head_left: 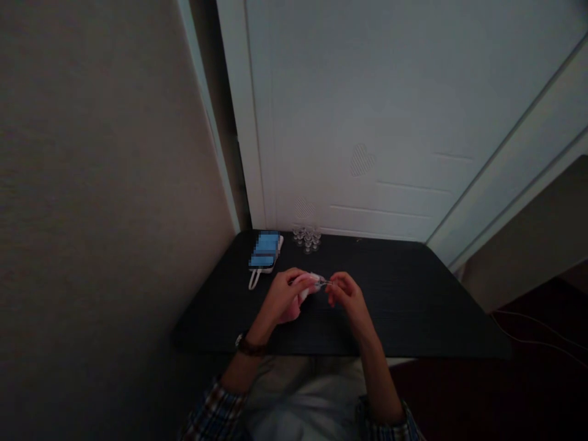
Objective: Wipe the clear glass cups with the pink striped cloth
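My left hand (284, 294) is closed around a soft-looking pink-and-white item (290, 313), which hangs below the fingers just over the table. A pale, shiny piece at the item's right end shows past my fingertips. From there a thin, light strand (325, 282) runs across to my right hand (345, 294), whose thumb and fingers pinch its other end. Both hands are close together above the table's middle. The dim light and small size hide what exactly the pink item and the strand are.
On the dark table (404, 294), a phone (265, 250) lies on a white block with a looped white strap (253, 279), back left. Several small clear pieces (307, 237) stand by the back edge. A white panel (367, 110) rises behind; a wall (114, 184) stands left.
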Tool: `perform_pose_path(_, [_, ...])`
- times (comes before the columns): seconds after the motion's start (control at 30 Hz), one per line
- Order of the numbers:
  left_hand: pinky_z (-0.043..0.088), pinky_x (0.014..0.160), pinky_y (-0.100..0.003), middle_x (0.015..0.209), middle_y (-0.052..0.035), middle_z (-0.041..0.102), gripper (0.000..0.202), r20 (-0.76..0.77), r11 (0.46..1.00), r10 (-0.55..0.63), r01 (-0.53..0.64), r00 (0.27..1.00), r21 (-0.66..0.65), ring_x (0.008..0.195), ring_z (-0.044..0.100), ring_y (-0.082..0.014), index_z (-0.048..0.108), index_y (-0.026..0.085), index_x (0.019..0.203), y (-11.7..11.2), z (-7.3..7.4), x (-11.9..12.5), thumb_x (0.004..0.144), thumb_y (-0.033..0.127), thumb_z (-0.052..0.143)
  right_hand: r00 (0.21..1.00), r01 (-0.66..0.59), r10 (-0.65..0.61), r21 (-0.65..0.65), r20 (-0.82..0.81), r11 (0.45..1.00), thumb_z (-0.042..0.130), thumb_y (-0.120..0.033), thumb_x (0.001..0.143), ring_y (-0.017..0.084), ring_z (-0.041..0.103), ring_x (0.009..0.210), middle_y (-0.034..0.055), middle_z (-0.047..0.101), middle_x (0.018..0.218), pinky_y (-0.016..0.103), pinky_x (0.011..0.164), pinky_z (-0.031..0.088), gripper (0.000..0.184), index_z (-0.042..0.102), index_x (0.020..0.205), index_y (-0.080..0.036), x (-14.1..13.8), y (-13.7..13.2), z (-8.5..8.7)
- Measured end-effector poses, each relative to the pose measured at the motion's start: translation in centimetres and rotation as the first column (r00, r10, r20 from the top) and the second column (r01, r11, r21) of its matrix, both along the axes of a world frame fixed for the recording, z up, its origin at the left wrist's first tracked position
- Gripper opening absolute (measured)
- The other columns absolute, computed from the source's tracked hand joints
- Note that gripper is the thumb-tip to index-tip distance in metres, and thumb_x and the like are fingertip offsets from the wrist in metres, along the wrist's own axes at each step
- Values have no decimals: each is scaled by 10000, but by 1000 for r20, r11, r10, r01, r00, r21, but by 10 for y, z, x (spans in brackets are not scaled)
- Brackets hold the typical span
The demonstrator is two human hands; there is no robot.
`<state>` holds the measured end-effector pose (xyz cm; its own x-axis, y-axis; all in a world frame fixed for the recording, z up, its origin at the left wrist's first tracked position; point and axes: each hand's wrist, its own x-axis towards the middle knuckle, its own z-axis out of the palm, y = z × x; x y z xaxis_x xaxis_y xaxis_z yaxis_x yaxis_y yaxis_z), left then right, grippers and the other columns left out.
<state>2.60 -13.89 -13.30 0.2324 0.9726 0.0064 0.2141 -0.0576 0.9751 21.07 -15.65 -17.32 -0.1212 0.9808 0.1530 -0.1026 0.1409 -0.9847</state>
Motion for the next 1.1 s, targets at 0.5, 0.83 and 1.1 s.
perform_pose_path(0.5, [544, 842, -442, 1206, -76, 623, 298, -13, 989, 50, -51, 999, -139, 1015, 636, -251, 603, 170, 1166, 0, -51, -3, 910, 322, 595, 993, 72, -67, -55, 99, 996, 589, -290, 937, 208, 662, 943, 79, 634, 1173, 403, 782, 564, 289, 581, 1199, -168, -10, 2, -41])
perform_pose_path(0.83, [543, 843, -445, 1211, -83, 621, 300, -46, 987, 121, -125, 992, -96, 1016, 636, -244, 596, 171, 1176, -3, -64, -9, 913, 315, 593, 951, 90, -77, -29, 300, 996, 582, -293, 941, 207, 658, 951, 79, 636, 1176, 409, 801, 556, 274, 589, 1188, -175, -12, -4, -33])
perform_pose_path(1.1, [533, 867, -452, 1231, -86, 614, 286, -145, 985, 163, -152, 976, 87, 1039, 627, -243, 600, 183, 1173, -13, -66, 1, 916, 307, 588, 915, 124, -109, -13, 388, 992, 576, -296, 945, 207, 659, 952, 80, 637, 1177, 409, 801, 557, 271, 591, 1186, -173, -10, -10, -38])
